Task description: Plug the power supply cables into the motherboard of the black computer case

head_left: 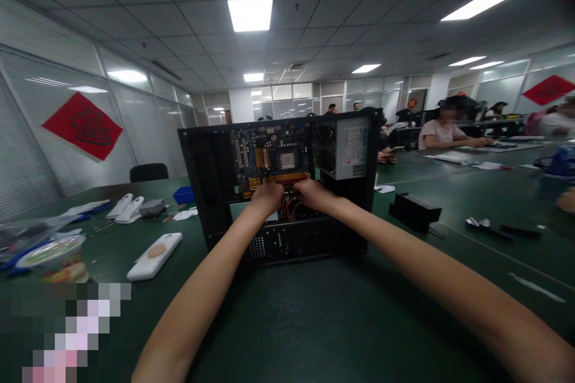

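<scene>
An open black computer case [211, 191] stands upright on the green table [314, 323], its side off. Inside are a blue motherboard [269, 158], a fan and a grey power supply [348, 146]. Both my arms reach into it. My left hand [267, 196] is closed just below the motherboard's lower edge. My right hand [312, 192] is closed beside it, over a bundle of red and black cables [291, 209]. What the fingers pinch is hidden behind the hands.
A white handset-like device [155, 256] lies left of the case, with more white devices [126, 208] and a blue tray [183, 194] behind. A black box [414, 209] sits to the right. Other people sit at far tables, right.
</scene>
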The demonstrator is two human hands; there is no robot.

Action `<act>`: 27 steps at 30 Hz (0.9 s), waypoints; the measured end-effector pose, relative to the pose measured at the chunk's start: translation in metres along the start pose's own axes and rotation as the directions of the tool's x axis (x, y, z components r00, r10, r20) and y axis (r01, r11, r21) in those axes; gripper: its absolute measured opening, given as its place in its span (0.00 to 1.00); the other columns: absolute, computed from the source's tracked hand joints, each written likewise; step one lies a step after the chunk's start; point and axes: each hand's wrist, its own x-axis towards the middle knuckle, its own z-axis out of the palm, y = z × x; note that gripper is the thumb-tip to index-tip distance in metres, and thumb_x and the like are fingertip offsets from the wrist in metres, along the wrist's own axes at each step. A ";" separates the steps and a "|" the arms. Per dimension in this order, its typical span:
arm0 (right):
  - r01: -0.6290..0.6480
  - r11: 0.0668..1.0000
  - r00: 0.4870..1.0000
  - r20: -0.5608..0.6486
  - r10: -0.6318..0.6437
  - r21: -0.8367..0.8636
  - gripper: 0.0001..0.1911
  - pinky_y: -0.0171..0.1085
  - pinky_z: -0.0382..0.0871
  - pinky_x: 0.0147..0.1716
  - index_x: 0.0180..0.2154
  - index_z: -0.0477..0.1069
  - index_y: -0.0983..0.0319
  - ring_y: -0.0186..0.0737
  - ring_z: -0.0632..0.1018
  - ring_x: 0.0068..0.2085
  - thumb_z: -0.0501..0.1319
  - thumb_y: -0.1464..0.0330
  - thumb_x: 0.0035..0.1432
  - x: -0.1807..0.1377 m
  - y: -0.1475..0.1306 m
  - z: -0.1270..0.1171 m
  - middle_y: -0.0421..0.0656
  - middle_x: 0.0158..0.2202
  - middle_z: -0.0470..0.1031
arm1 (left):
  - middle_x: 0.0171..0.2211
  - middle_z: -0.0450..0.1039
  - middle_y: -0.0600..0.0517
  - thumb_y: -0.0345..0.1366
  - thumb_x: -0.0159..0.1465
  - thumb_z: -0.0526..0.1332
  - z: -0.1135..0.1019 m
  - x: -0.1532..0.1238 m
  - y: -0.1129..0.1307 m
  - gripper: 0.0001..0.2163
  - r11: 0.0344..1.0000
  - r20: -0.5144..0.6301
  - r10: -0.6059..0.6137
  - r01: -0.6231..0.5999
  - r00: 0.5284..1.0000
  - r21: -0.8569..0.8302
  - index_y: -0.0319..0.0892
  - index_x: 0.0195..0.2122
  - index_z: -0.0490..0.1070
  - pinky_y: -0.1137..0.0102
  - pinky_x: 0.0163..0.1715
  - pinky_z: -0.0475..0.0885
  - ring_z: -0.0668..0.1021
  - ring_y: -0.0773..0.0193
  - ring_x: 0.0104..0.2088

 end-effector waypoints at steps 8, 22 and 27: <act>-0.076 0.997 0.997 -0.014 0.076 0.017 0.16 0.36 0.70 0.45 0.43 0.81 0.69 0.47 0.82 0.48 0.54 0.76 0.68 -0.003 -0.002 -0.005 0.56 0.46 0.83 | 0.48 0.79 0.31 0.31 0.71 0.52 -0.003 -0.001 0.001 0.16 0.999 0.026 -0.010 0.009 1.000 0.031 0.33 0.49 0.80 0.54 0.48 0.77 0.82 0.41 0.51; -0.114 0.992 0.988 0.102 0.118 -0.047 0.18 0.40 0.73 0.46 0.47 0.81 0.68 0.52 0.82 0.50 0.53 0.77 0.67 -0.003 -0.004 -0.005 0.60 0.49 0.81 | 0.47 0.80 0.33 0.35 0.71 0.54 0.000 0.001 -0.001 0.16 0.999 -0.017 -0.034 0.034 0.999 -0.029 0.35 0.48 0.81 0.53 0.48 0.78 0.82 0.40 0.50; -0.112 0.991 0.987 0.109 0.119 -0.066 0.17 0.40 0.72 0.48 0.48 0.80 0.68 0.52 0.81 0.52 0.54 0.77 0.66 0.000 -0.002 -0.002 0.60 0.49 0.81 | 0.47 0.80 0.34 0.36 0.72 0.54 -0.003 0.000 0.000 0.16 0.997 0.004 -0.057 0.057 0.998 -0.046 0.35 0.49 0.80 0.56 0.49 0.77 0.82 0.42 0.51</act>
